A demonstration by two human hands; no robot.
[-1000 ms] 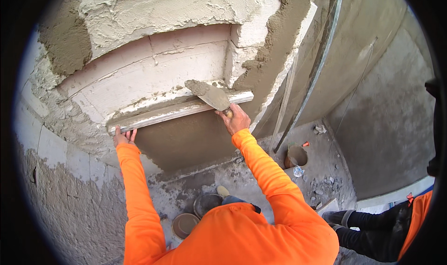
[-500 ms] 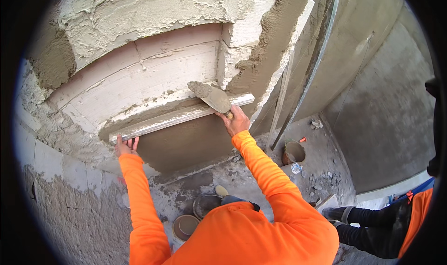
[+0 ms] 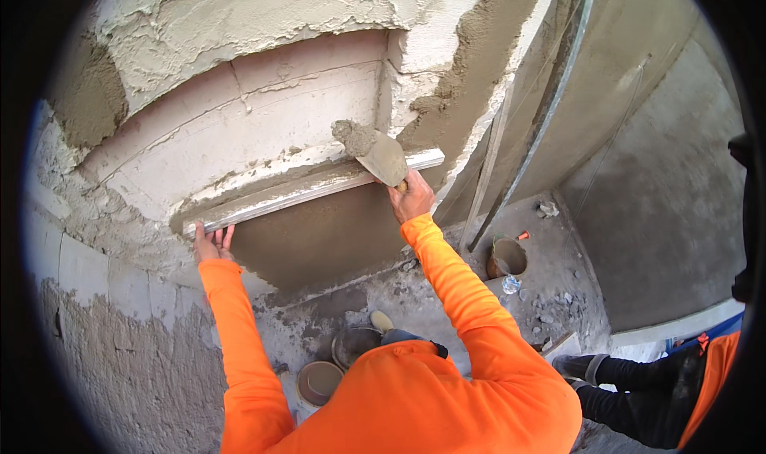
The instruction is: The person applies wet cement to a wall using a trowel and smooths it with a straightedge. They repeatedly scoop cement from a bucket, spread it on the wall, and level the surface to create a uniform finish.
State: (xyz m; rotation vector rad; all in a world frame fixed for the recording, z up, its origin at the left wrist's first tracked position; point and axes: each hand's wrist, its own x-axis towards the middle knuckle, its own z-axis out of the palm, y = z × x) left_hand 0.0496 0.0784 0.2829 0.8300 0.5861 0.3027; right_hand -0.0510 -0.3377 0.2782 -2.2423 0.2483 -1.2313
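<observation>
A long, pale straightedge board (image 3: 319,185) lies along the lower lip of a recess in the wall, above a band of wet mortar (image 3: 319,242). At its left end my left hand (image 3: 211,244) is closed on the lower edge, thumb on top and fingers below. Near the right end my right hand (image 3: 412,199) grips the handle of a trowel (image 3: 385,160) and is up against the board. The trowel's blade points up and left over the board, with a lump of mortar (image 3: 353,137) on its tip. The fingers of my right hand are partly hidden.
Wooden and metal uprights (image 3: 535,127) lean at the right of the wall. On the floor stand a bucket (image 3: 508,258) amid rubble and two round containers, a tan one (image 3: 319,382) and a darker one (image 3: 351,346). Another person's dark-clothed legs (image 3: 638,390) are at the lower right.
The trowel has tilted a little more upright, and its tip has risen slightly. The whole view has shifted a little; both hands stay at the board.
</observation>
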